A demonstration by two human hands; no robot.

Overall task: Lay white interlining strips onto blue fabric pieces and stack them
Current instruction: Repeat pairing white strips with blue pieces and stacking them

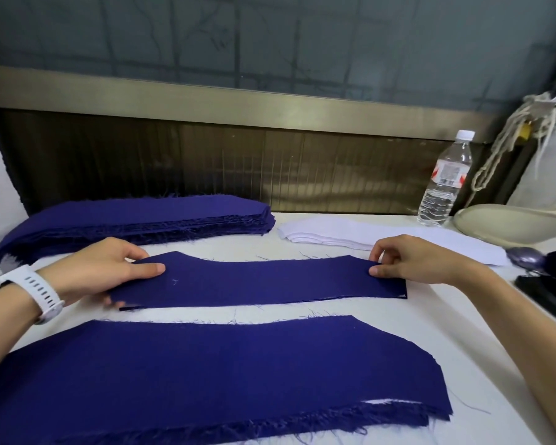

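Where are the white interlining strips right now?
Head view, far right of the table: the white interlining strips lie between the stack of blue pieces and the water bottle, just beyond the right hand pinching the blue fabric piece.

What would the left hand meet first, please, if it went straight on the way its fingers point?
The left hand points rightwards along the blue fabric piece it holds; beyond that cloth, the right hand at the other end probably comes first.

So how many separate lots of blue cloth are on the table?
3: a stack back left, a piece mid-table held by left hand and right hand, a pile in front. Layers inside may be hidden.
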